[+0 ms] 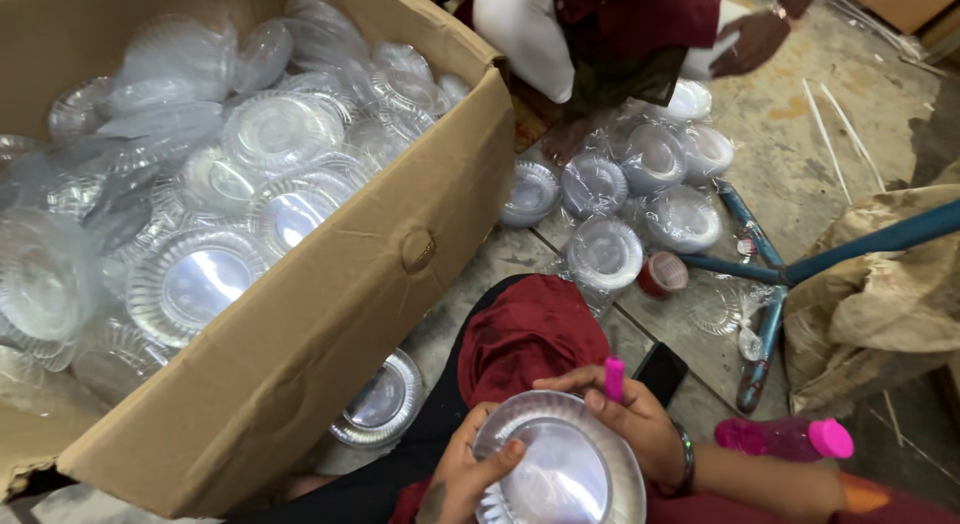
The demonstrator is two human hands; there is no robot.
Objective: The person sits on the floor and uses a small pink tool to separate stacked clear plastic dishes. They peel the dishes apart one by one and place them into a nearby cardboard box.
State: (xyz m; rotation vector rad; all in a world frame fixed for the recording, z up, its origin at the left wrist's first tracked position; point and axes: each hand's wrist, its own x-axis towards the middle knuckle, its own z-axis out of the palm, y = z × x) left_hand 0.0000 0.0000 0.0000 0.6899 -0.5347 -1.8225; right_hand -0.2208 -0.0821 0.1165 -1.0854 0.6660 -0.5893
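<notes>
Glossy clear plastic lid (560, 469); matt brown cardboard box (330, 324); rough concrete floor (800, 154).

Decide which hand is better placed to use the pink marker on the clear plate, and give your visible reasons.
The right hand, probably. It already holds the pink marker just above the clear plate. The left hand grips the plate's near rim, steadying it, so it is not free.
</notes>
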